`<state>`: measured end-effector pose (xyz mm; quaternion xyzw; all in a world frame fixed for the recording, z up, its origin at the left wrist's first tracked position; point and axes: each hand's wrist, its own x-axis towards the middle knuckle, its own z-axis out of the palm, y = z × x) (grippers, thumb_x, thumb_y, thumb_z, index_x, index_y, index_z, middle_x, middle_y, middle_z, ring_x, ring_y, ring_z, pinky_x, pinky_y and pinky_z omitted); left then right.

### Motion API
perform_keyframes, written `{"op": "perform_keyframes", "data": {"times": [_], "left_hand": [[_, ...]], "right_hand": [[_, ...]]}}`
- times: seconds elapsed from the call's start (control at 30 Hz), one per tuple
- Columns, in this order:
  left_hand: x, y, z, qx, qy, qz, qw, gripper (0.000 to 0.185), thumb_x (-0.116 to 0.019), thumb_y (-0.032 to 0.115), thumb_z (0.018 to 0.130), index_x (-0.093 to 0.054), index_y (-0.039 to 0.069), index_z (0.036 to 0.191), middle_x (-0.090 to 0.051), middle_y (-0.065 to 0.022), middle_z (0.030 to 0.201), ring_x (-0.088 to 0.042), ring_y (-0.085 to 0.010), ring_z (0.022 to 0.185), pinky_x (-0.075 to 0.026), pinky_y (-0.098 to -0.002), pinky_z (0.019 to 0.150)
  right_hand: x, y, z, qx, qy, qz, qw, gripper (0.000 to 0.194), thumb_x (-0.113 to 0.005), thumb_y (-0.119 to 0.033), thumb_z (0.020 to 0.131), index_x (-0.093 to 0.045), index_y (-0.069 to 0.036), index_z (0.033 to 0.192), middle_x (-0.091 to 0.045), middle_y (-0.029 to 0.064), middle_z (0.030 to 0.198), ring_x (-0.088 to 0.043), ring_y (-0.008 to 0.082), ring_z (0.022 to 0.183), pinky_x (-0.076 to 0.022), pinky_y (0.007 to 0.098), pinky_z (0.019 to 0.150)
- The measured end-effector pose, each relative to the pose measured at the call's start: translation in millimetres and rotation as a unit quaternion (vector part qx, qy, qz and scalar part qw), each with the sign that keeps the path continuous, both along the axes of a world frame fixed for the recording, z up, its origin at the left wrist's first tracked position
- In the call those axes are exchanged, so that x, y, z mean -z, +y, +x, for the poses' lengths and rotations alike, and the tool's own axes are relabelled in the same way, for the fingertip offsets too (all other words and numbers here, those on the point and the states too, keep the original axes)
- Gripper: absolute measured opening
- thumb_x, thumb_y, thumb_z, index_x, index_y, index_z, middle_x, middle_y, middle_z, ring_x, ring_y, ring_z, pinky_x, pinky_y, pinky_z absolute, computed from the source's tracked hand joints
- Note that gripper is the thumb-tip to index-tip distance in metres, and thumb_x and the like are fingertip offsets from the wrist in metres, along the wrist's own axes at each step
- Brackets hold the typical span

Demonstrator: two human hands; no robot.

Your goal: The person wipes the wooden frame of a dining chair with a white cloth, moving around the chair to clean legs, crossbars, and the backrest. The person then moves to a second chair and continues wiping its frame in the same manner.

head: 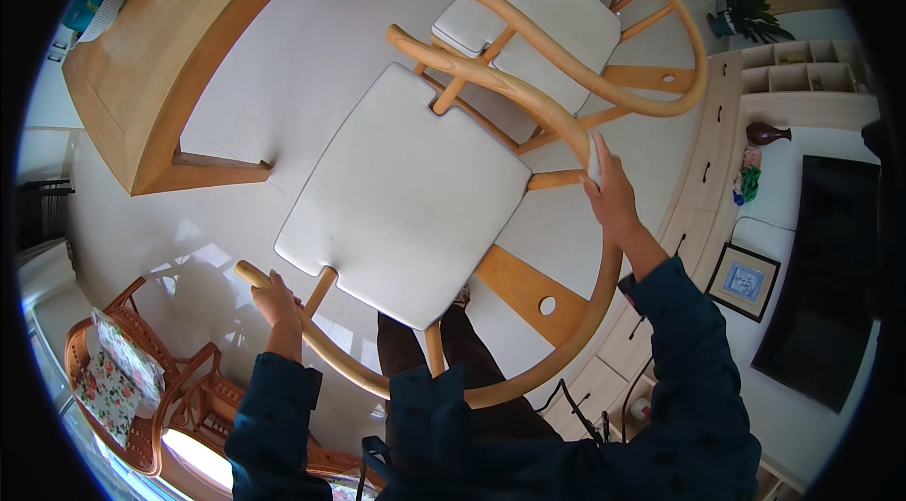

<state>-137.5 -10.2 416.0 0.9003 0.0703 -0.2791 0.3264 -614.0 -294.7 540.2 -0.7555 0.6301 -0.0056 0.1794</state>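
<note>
A wooden chair (pixel 403 197) with a pale cushioned seat and a curved wooden rail stands right in front of me. My left hand (pixel 276 299) grips the rail near its left armrest end. At the rail's right side, my right hand (pixel 612 193) wraps around the wood. A small white piece (pixel 594 160), apparently folded cloth, is pressed between that hand and the rail. The wooden backrest panel (pixel 534 296), with a round hole, joins the rail on the side near my body. My legs are partly hidden beneath the chair.
A second matching chair (pixel 538 13) stands close beyond, its rail near the first chair's. A wooden table (pixel 184 27) is at upper left, holding a white basket (pixel 113 2). Rattan chairs (pixel 134 359) are at lower left. Drawer cabinets (pixel 697 197) and a television (pixel 821 274) line the right.
</note>
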Motion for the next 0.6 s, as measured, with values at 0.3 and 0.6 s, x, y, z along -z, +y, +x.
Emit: {"op": "perform_keyframes", "data": {"times": [0.3, 0.6], "left_hand": [[-4.4, -2.6, -0.3, 0.016, -0.005, 0.023, 1.0, 0.031, -0.061, 0.028, 0.096, -0.047, 0.001, 0.102, -0.054, -0.0085, 0.058, -0.054, -0.0196, 0.04, -0.047, -0.0332, 0.036], [-9.3, -4.5, -2.8, 0.0, 0.0, 0.006, 1.0, 0.026, -0.06, 0.026, 0.096, -0.046, 0.004, 0.098, -0.051, -0.0062, 0.058, -0.054, -0.0185, 0.041, -0.046, -0.0324, 0.036]], "right_hand": [[50.2, -119.3, 154.6, -0.216, 0.108, -0.062, 0.968, 0.08, -0.071, -0.019, 0.092, -0.026, -0.036, 0.156, -0.062, 0.0142, 0.114, -0.064, 0.0324, 0.103, -0.0548, 0.0424, 0.089], [55.7, -121.0, 162.3, -0.221, 0.07, -0.073, 0.97, 0.08, -0.071, -0.02, 0.091, -0.027, -0.038, 0.154, -0.061, 0.0144, 0.116, -0.065, 0.0326, 0.104, -0.0549, 0.0438, 0.089]]}}
